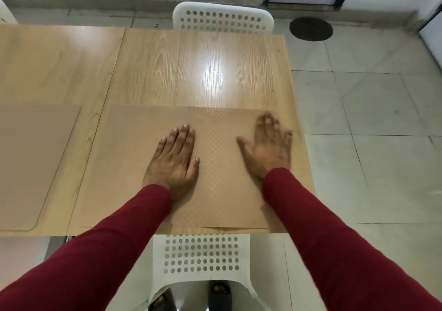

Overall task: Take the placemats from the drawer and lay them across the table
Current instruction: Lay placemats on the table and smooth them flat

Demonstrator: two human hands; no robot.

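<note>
Placemat point(134, 167) flat, long axis left-right along table point(191, 71) edge, both hands' fingers point(184, 133) spread open on it

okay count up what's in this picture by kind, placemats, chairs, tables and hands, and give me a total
Placemats: 2, one under the hands, one at the left
White chairs: 2, far and near
Tables: 2, right and left
Hands: 2, left hand, right hand
Total: 8

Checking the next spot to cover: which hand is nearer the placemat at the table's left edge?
Left. The left hand lies flat nearer that placemat; the right hand is farther right, toward the table's right edge.
</note>
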